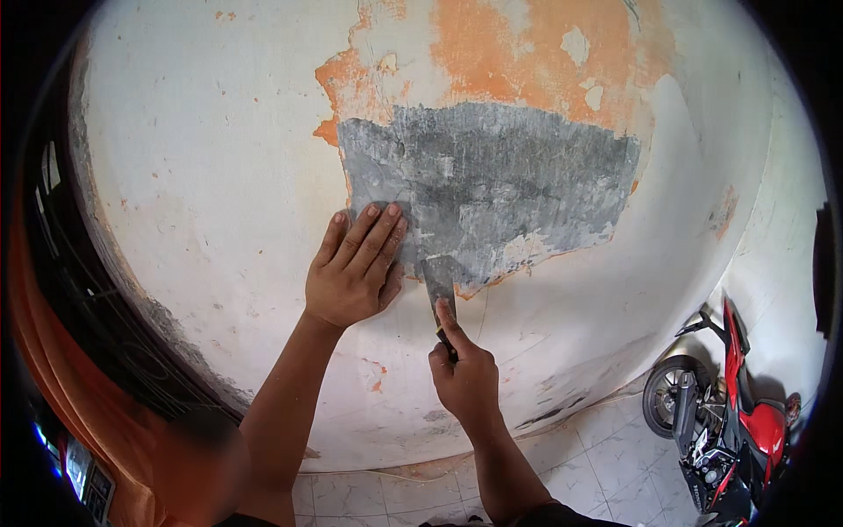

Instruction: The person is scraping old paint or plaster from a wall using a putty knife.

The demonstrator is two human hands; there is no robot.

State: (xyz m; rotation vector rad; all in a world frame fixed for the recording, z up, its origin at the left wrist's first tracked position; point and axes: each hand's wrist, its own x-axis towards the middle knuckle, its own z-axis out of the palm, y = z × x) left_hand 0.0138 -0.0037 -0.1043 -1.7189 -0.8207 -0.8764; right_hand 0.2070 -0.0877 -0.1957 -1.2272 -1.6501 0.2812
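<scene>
Peeling white wall (202, 176) surrounds a grey patch (492, 176). Left hand (356, 268) lies spread flat at the patch's lower-left edge. Right hand (465, 378) is clenched around a scraper (439, 281) touching the patch's bottom edge.

At the lower left rim, a small dark device (88, 487) with a screen is showing. Its shape is about rectangular, and blue and pale spots are glowing on it. It is too blurred for telling more. No packages, labels or signs are showing.
</scene>
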